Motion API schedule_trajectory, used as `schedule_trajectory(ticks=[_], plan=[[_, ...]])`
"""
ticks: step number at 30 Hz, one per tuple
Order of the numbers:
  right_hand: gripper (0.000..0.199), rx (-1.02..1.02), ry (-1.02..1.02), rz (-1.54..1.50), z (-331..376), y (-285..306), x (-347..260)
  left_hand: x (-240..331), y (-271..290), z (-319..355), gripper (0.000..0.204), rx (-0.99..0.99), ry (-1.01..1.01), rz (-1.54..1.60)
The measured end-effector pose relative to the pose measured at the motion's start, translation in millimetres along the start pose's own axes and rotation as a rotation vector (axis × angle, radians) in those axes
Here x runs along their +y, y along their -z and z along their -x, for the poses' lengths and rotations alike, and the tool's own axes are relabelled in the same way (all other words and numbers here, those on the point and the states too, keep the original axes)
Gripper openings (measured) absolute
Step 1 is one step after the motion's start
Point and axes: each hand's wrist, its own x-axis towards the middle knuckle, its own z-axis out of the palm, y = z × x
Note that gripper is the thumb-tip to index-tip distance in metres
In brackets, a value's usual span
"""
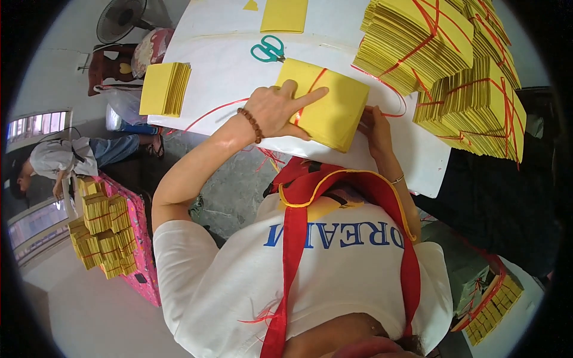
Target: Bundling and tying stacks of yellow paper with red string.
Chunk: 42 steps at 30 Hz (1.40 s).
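A yellow paper stack (343,98) lies at the near edge of the white table, a red string (310,95) passing across its top. My left hand (276,110) presses on the stack with its fingers spread; a brown beaded bracelet circles that wrist. At the stack's right side my right hand (377,128) has its fingers closed on the string, which loops out to the right; its fingertips are partly hidden by the stack. Another length of string trails left from under my left forearm. Green-handled scissors (270,49) lie just beyond the stack, their blades partly covered.
Tied yellow bundles (418,42) are piled at the table's far right. One loose yellow stack (165,89) lies at the left, another (284,15) at the far edge. More bundles (107,230) sit on a pink patterned cloth at left, near another person (71,158).
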Motion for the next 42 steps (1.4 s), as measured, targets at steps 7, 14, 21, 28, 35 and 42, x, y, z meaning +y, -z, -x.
schedule_trajectory(ticks=[7, 14, 21, 28, 35, 42], plan=[[0.039, -0.021, 0.016, 0.049, -7.2, 2.7, -6.2, -5.8, -29.6, 30.1, 0.080, 0.195, 0.051, 0.030], [0.043, 0.041, -0.066, -0.243, -10.8, -0.7, -5.2, -10.7, -42.3, 38.6, 0.082, 0.226, 0.097, 0.059], [0.045, -0.041, -0.149, -0.144, -14.8, -10.4, -12.9, -22.2, -52.3, 50.6, 0.084, 0.259, 0.127, 0.081], [0.042, -0.197, -0.271, -0.196, -28.6, -16.4, -5.1, -38.4, -60.3, 61.8, 0.085, 0.212, 0.227, 0.171], [0.039, -0.302, -0.244, -0.635, -25.2, -8.2, 4.7, -48.8, -69.2, 66.7, 0.090, 0.211, 0.245, 0.184], [0.036, 0.061, -0.119, -0.845, 2.6, -14.9, 61.1, -42.9, -69.0, 61.8, 0.090, 0.240, 0.261, 0.230]])
